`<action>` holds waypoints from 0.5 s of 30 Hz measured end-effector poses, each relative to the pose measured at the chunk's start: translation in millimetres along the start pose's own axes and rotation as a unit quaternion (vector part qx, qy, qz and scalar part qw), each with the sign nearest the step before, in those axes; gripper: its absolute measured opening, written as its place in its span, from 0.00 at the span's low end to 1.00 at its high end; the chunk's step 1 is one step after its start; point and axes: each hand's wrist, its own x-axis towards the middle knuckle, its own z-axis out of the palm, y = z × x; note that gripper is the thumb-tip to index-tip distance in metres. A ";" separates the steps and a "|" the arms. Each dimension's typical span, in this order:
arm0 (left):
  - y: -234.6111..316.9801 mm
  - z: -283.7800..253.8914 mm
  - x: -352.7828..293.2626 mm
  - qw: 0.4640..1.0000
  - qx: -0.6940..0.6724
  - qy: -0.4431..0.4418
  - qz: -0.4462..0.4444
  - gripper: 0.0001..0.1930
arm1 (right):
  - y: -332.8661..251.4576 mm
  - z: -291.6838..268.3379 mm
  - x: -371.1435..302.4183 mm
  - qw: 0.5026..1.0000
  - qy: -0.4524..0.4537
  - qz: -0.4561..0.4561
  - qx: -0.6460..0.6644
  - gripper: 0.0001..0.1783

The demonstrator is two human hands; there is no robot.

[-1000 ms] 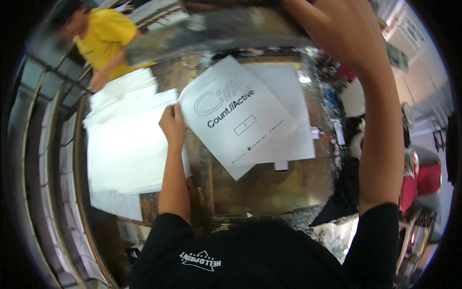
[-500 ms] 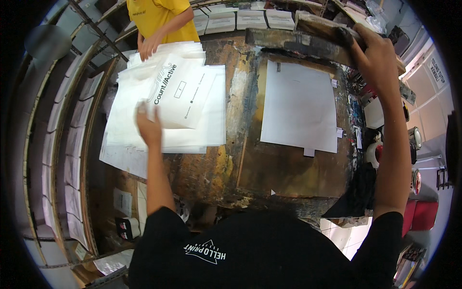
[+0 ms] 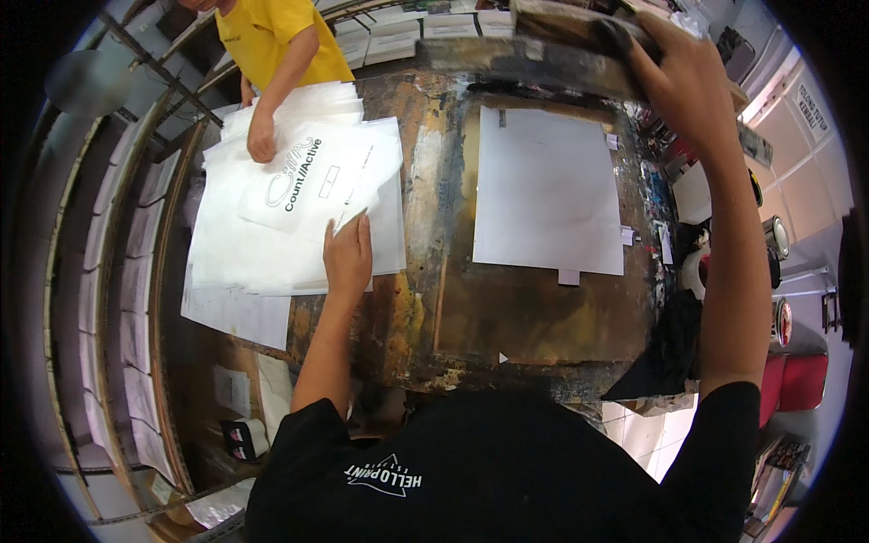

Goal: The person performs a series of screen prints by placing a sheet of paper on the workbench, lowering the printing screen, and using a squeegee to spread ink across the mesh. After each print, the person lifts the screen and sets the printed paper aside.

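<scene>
My left hand is at the lower right corner of a white sheet with black print, its thumb and fingers at the corner. The sheet's right side curves up off a stack of white sheets. Raised at the upper right, my right hand grips the edge of a stained wooden screen-printing frame, which is tilted up. Below the frame, a plain white sheet lies flat on a brown board, with small paper tabs along its edges.
Across the table at the left, a person in a yellow shirt has a hand on the printed sheet. Racks of white sheets stand left, with more stacks behind. Cans and a red box are at the right.
My left hand has moved from the printed sheet's left side to its lower right corner. The other person's hand has come down onto the sheet. My right hand still holds the frame up.
</scene>
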 end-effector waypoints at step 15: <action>248.5 144.1 -9.5 0.908 -0.019 -0.216 0.358 0.66 | -19.0 -28.5 4.2 0.998 -0.055 0.032 -0.023 0.34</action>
